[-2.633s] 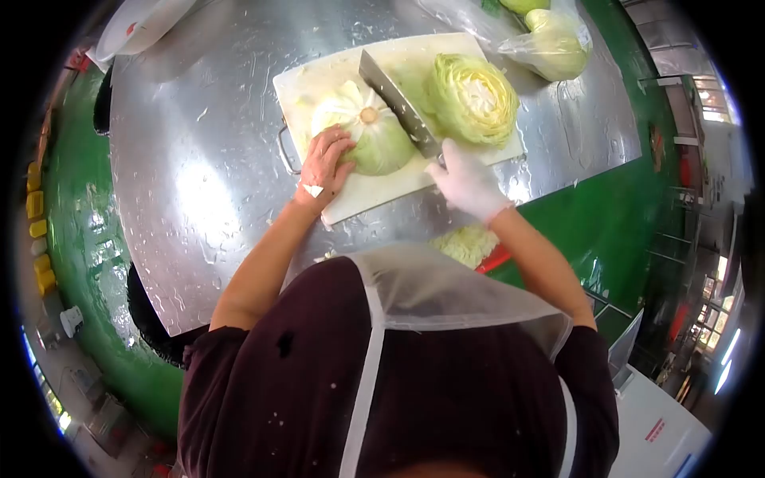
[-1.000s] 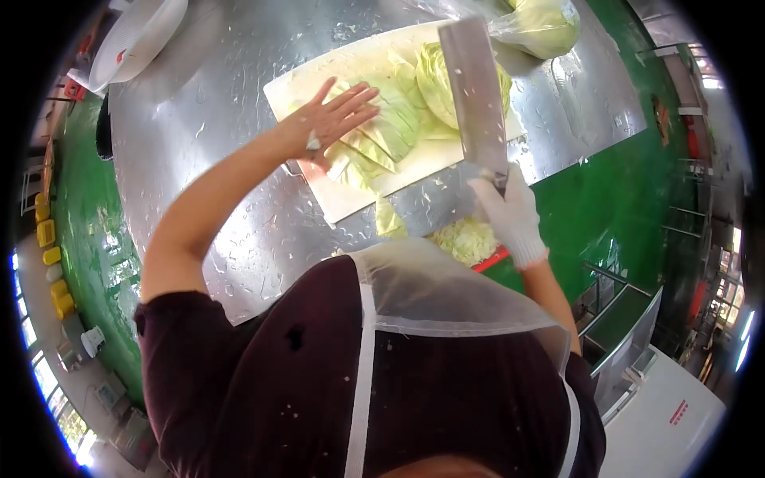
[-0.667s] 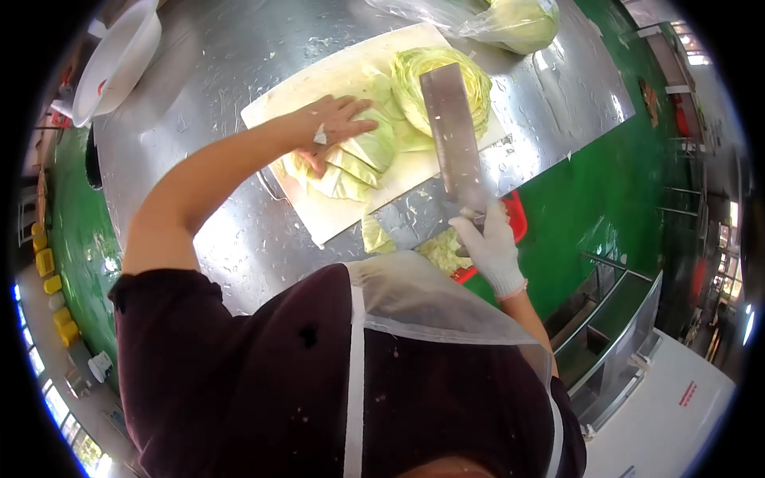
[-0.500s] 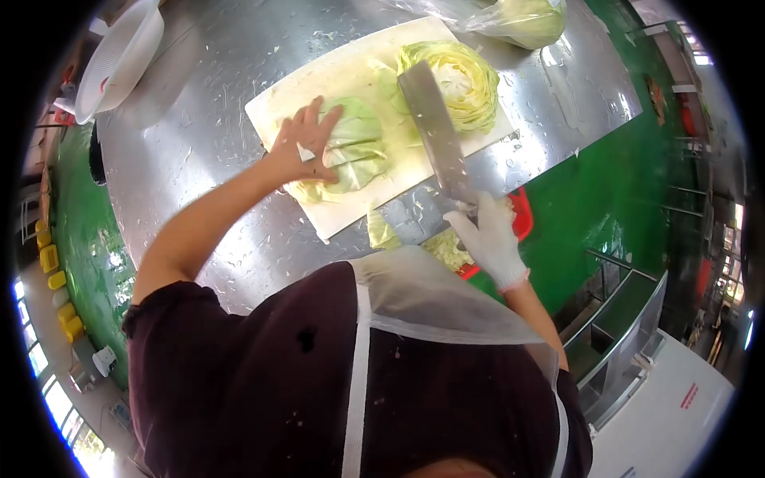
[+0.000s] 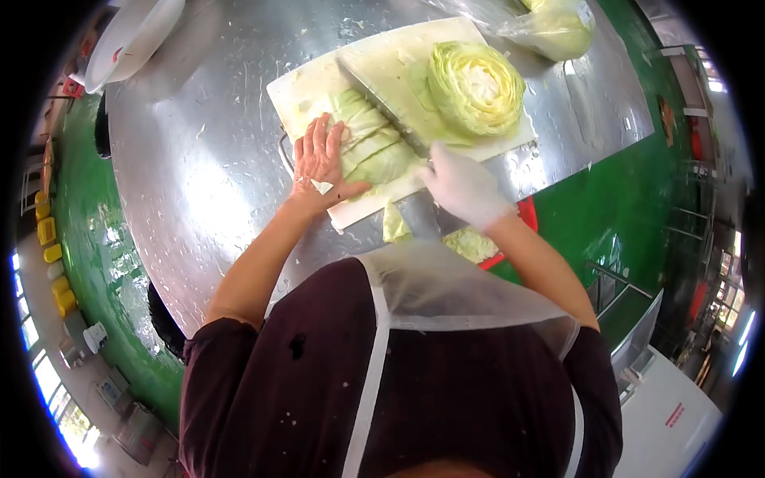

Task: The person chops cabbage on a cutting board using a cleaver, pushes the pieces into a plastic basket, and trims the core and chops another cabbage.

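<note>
Sliced pale green cabbage leaves (image 5: 370, 143) lie on the left half of a white cutting board (image 5: 299, 89). My left hand (image 5: 321, 166) is bare and rests on their left edge, fingers stretched out and thumb apart. In a white glove, my right hand (image 5: 466, 190) is closed round the handle of a cleaver (image 5: 382, 103), which the glove hides. The blade stands edge-down along the right side of the leaves. To its right sits a cut cabbage head (image 5: 478, 89), its layered face upward. A loose leaf piece (image 5: 394, 223) lies by the board's near edge.
The board lies on a wet steel table (image 5: 215, 95). At the far left stands a white plastic basket (image 5: 135, 40); a bagged cabbage (image 5: 558, 32) lies at the back right. Below the table's near edge, a red container (image 5: 527, 213) holds chopped cabbage (image 5: 472, 245).
The cleaver has swung left from beside the cabbage head onto the leaves, my right hand moving up and left with it. My left hand has shifted slightly toward the near side of the leaves.
</note>
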A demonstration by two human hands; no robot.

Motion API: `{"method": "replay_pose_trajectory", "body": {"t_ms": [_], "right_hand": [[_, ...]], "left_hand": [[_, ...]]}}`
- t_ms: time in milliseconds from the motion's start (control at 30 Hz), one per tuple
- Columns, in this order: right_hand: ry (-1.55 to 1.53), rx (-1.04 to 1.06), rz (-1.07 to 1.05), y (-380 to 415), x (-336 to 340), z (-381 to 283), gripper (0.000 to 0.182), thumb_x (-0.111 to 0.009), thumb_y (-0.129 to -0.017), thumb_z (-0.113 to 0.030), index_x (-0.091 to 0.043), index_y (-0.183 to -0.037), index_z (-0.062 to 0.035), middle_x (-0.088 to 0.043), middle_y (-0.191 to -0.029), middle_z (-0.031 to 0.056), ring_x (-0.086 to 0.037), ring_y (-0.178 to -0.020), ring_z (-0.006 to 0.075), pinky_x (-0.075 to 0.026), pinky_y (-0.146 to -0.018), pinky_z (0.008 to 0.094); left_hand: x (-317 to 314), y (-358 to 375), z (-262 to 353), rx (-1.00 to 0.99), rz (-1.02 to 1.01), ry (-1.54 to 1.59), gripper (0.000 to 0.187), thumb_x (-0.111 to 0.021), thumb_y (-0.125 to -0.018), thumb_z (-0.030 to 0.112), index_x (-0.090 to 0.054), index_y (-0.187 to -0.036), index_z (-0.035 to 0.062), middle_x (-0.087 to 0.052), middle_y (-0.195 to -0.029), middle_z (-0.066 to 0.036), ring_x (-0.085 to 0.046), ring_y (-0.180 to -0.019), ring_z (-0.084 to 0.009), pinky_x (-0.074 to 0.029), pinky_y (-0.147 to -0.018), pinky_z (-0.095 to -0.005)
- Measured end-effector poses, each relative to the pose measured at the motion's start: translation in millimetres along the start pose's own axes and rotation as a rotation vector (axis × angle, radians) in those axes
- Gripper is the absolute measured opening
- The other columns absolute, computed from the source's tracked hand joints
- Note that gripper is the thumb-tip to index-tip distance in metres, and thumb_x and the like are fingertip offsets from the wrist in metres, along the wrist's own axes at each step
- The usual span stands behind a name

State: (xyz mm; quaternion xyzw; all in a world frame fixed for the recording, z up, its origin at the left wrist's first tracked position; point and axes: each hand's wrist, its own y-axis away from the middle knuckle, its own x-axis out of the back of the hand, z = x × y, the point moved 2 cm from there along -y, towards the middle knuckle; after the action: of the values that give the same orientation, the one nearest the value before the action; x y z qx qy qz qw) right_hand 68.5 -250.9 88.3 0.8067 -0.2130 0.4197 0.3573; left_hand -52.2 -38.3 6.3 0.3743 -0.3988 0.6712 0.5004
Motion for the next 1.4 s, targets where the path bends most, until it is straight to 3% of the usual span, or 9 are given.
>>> {"method": "replay_pose_trajectory", "body": {"t_ms": [267, 433, 533, 567, 800, 933, 1067, 1167, 1400], "right_hand": [[-0.085, -0.071, 0.077, -10.8, 23.5, 10.7, 0.031, -0.056, -0.091, -0.032, -0.052, -0.100, -0.0030, -0.064, -0.091, 0.0234, -0.062, -0.089, 0.0427, -0.047, -0.077, 0.0506], [-0.024, -0.014, 0.152, 7.7, 65.9, -3.7, 0.034, -0.056, -0.092, -0.034, -0.049, -0.096, -0.0010, -0.064, -0.087, 0.0222, -0.062, -0.085, 0.0424, -0.047, -0.075, 0.0519], [-0.018, 0.023, 0.182, 9.5, 43.7, 2.5, 0.033, -0.055, -0.093, -0.034, -0.049, -0.097, -0.0018, -0.064, -0.086, 0.0224, -0.062, -0.084, 0.0427, -0.047, -0.073, 0.0519], [-0.012, 0.039, 0.184, 8.2, 28.8, 9.0, 0.032, -0.054, -0.093, -0.034, -0.049, -0.097, -0.0021, -0.064, -0.085, 0.0225, -0.062, -0.083, 0.0429, -0.048, -0.073, 0.0520], [-0.073, -0.077, -0.005, -0.8, 12.0, 26.0, 0.032, -0.055, -0.092, -0.032, -0.048, -0.097, -0.0008, -0.063, -0.088, 0.0238, -0.061, -0.085, 0.0436, -0.047, -0.074, 0.0512], [-0.151, 0.038, 0.134, 6.9, 28.8, 21.4, 0.032, -0.058, -0.094, -0.030, -0.045, -0.092, -0.0006, -0.062, -0.068, 0.0127, -0.063, -0.050, 0.0229, -0.048, -0.050, 0.0365], [0.003, 0.074, 0.138, 24.7, 47.6, 3.4, 0.035, -0.058, -0.093, -0.034, -0.047, -0.097, -0.0009, -0.061, -0.080, 0.0238, -0.060, -0.078, 0.0445, -0.046, -0.067, 0.0519], [-0.035, 0.066, 0.120, 37.4, 47.3, 0.8, 0.035, -0.057, -0.093, -0.034, -0.046, -0.096, -0.0010, -0.061, -0.081, 0.0237, -0.061, -0.079, 0.0442, -0.046, -0.067, 0.0528], [-0.003, -0.009, -0.083, 28.2, 45.4, -7.4, 0.032, -0.055, -0.092, -0.031, -0.048, -0.097, 0.0003, -0.062, -0.085, 0.0239, -0.061, -0.082, 0.0425, -0.047, -0.071, 0.0511]], "left_hand": [[-12.9, -19.0, 24.5, 0.059, 0.052, 0.035, 0.105, -0.081, -0.059, 0.050, -0.033, -0.140, 0.0013, -0.032, -0.144, -0.028, -0.030, -0.135, -0.0465, -0.027, -0.108, -0.0571], [-19.0, -33.7, 32.5, 0.078, 0.005, 0.106, 0.117, -0.080, -0.060, 0.064, -0.028, -0.144, 0.0010, -0.027, -0.148, -0.027, -0.027, -0.138, -0.0446, -0.027, -0.111, -0.0585], [-20.2, -29.0, 20.8, 0.049, 0.227, 0.082, 0.108, -0.074, -0.066, 0.069, -0.037, -0.139, -0.0017, -0.034, -0.144, -0.028, -0.033, -0.134, -0.0451, -0.030, -0.108, -0.0551], [-27.8, -26.6, 17.7, 0.061, 0.164, 0.104, 0.099, -0.071, -0.072, 0.065, -0.038, -0.137, -0.0016, -0.036, -0.141, -0.028, -0.034, -0.133, -0.0454, -0.031, -0.107, -0.0547], [-34.5, -24.4, 14.7, 0.052, 0.252, 0.143, 0.072, -0.067, -0.084, 0.046, -0.040, -0.133, -0.0013, -0.039, -0.138, -0.027, -0.036, -0.130, -0.0453, -0.031, -0.107, -0.0538], [-35.3, -19.7, 12.6, 0.111, 0.343, 0.283, 0.051, -0.059, -0.090, 0.030, -0.044, -0.127, -0.0016, -0.041, -0.134, -0.026, -0.040, -0.125, -0.0450, -0.032, -0.106, -0.0534], [-32.7, -22.6, 6.6, 0.142, 0.488, 0.269, 0.043, -0.057, -0.091, 0.025, -0.046, -0.123, -0.0010, -0.044, -0.130, -0.025, -0.042, -0.120, -0.0431, -0.032, -0.103, -0.0523], [-25.1, -22.5, 5.1, 0.147, 0.614, 0.268, 0.032, -0.056, -0.091, 0.017, -0.047, -0.116, -0.0005, -0.048, -0.122, -0.024, -0.044, -0.112, -0.0407, -0.035, -0.097, -0.0518], [-35.6, -34.0, 9.0, 0.185, 0.389, 0.266, 0.031, -0.059, -0.086, 0.006, -0.047, -0.114, -0.0013, -0.050, -0.114, -0.022, -0.047, -0.106, -0.0391, -0.038, -0.095, -0.0473]]}}
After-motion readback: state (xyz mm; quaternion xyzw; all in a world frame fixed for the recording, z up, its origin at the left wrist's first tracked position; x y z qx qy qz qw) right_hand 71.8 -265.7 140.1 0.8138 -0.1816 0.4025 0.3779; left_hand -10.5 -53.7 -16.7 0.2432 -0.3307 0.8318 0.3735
